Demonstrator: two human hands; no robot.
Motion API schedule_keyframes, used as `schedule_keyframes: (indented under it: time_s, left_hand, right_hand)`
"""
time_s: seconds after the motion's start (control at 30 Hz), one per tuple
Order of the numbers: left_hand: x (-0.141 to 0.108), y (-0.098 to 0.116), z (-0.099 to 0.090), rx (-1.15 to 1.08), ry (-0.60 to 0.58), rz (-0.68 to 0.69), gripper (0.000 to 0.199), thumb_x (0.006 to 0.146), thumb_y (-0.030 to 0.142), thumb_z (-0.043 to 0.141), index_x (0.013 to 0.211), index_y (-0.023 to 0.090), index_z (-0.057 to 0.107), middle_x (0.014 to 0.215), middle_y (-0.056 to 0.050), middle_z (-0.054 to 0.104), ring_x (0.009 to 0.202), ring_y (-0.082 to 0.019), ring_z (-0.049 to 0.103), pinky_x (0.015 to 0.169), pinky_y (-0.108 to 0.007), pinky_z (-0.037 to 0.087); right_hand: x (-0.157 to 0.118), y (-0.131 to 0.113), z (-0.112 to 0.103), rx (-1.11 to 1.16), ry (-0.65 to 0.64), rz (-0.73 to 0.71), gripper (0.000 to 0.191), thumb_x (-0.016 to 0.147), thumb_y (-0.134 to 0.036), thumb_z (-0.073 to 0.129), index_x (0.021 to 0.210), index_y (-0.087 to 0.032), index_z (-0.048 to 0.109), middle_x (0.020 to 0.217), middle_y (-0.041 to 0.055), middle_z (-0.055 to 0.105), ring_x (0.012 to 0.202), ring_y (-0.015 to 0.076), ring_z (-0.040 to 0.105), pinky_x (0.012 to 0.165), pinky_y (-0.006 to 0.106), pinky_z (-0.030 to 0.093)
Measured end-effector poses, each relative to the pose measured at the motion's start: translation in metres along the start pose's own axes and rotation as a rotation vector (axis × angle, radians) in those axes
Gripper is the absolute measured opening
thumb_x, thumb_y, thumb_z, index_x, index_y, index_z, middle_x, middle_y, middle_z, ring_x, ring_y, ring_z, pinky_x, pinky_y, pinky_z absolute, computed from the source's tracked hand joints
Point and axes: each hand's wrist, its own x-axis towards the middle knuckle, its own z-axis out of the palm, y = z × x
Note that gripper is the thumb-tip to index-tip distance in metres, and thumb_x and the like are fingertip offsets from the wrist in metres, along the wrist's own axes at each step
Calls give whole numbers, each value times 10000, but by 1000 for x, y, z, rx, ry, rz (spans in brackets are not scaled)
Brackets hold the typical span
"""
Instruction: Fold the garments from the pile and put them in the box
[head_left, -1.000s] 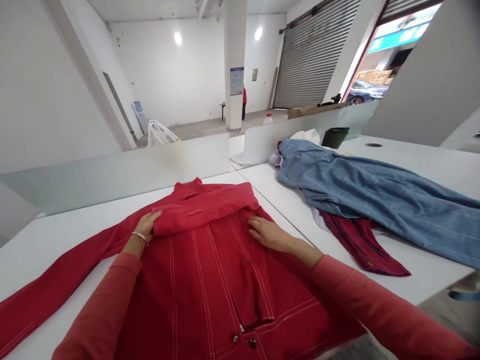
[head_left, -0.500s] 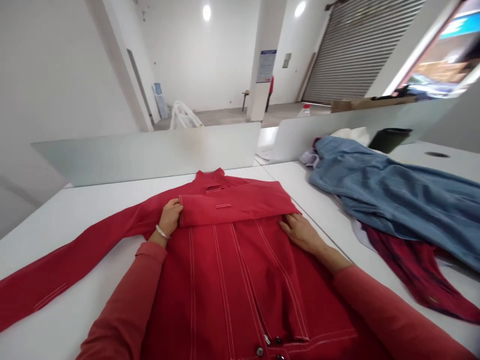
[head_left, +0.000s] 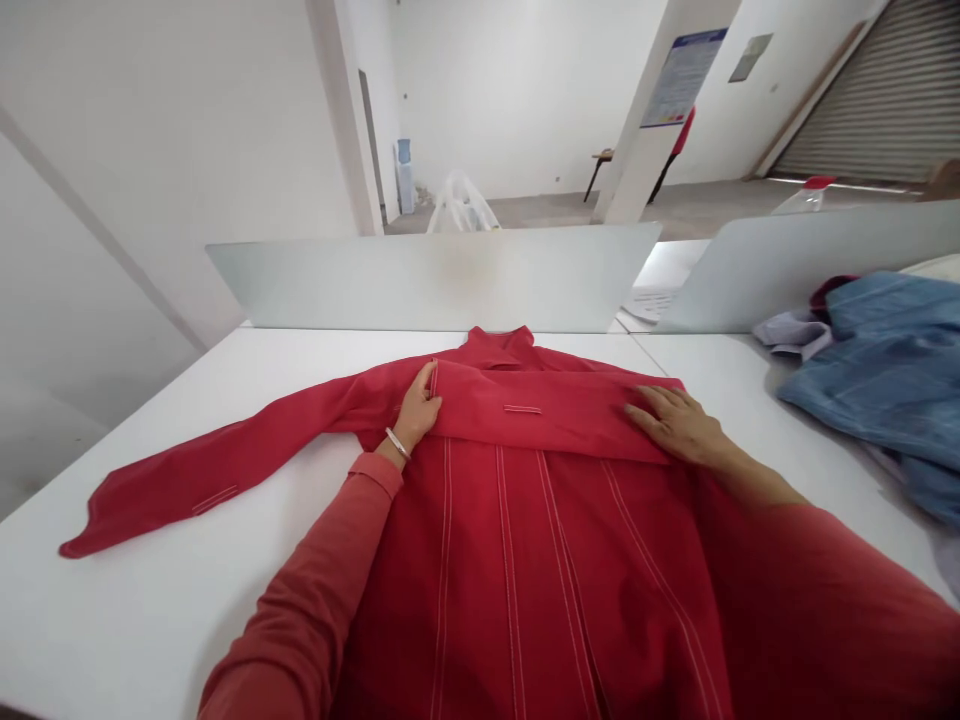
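I've got both hands open and flat, nothing clamped: left hand and right hand pressing the folded band of the red stitched jacket, mid white bench. A dragging palm could slide that fold; its sleeve lies loose leftward. Blue denim garment sits by the right edge.

A red jacket with white topstitching lies spread flat, its collar at top centre. One sleeve stretches toward the lower left of the frame, a small stitched tab near its end; the other sleeve folds across the body just below the collar.
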Motion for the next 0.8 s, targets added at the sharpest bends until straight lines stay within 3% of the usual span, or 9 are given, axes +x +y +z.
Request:
schedule_keyframes:
  time_s: [0.1, 0.23, 0.33, 0.4, 0.47, 0.53, 0.73, 0.8]
  left_hand:
    - [1, -1, 0, 338, 64, 60, 609, 595, -7, 406, 1184, 146, 431, 1274, -103, 384, 1148, -227, 396, 997, -382, 329]
    - [-7, 9, 6, 676, 86, 156, 595, 620, -13, 408, 1208, 79, 400, 1337, -165, 252, 1246, -270, 243, 1033, -407, 240]
    - [-15, 16, 11, 899, -117, 264, 478, 739, 84, 395, 1208, 168, 423, 1368, -109, 252, 1272, -303, 165, 1014, -500, 192]
    - [-18, 17, 13, 1001, -287, 225, 384, 817, 209, 361, 1192, 201, 443, 1342, -97, 322, 1264, -302, 193, 992, -532, 198]
    - [-19, 16, 14, 1062, -364, 143, 405, 843, 323, 337, 1214, 186, 424, 1345, -117, 327, 1257, -300, 222, 979, -535, 215]
    - [-18, 13, 13, 1087, -368, 93, 465, 840, 387, 337, 1249, 173, 389, 1372, -131, 285, 1268, -301, 205, 981, -533, 205]
    - [-13, 10, 11, 1077, -358, 40, 538, 825, 456, 311, 1282, 175, 354, 1390, -139, 251, 1282, -309, 169, 985, -539, 172]
    - [-17, 15, 10, 1074, -388, 46, 542, 822, 467, 306, 1280, 182, 356, 1388, -137, 255, 1280, -320, 168, 982, -548, 164]
  right_hand:
    - [-5, 3, 19, -53, -74, 74, 539, 843, -484, 227, 1280, -188, 339, 1354, 83, 297, 1241, 313, 210, 923, 573, 286]
    - [-11, 2, 23, -76, -86, 60, 572, 846, -509, 195, 1301, -183, 317, 1371, 77, 267, 1253, 293, 181, 928, 566, 276]
    - [-10, 1, 24, -110, -70, 69, 570, 841, -509, 188, 1295, -193, 324, 1369, 59, 274, 1248, 276, 200, 922, 570, 287]
    - [-9, 2, 25, -118, -55, 67, 579, 838, -517, 171, 1297, -198, 321, 1368, 54, 276, 1246, 273, 207, 912, 580, 293]
    - [-10, 3, 25, -116, -42, 75, 587, 837, -523, 152, 1300, -202, 320, 1372, 51, 270, 1247, 274, 204, 904, 590, 292]
    - [-10, 2, 24, -110, -44, 79, 588, 836, -522, 150, 1303, -206, 318, 1379, 45, 258, 1251, 276, 195, 902, 594, 289]
    - [-9, -4, 21, -98, -72, 61, 567, 850, -487, 177, 1324, -198, 293, 1389, 37, 239, 1266, 276, 177, 919, 585, 279]
    - [-10, 0, 16, -112, -99, 27, 508, 855, -444, 229, 1289, -215, 362, 1367, 49, 290, 1252, 280, 225, 918, 562, 304]
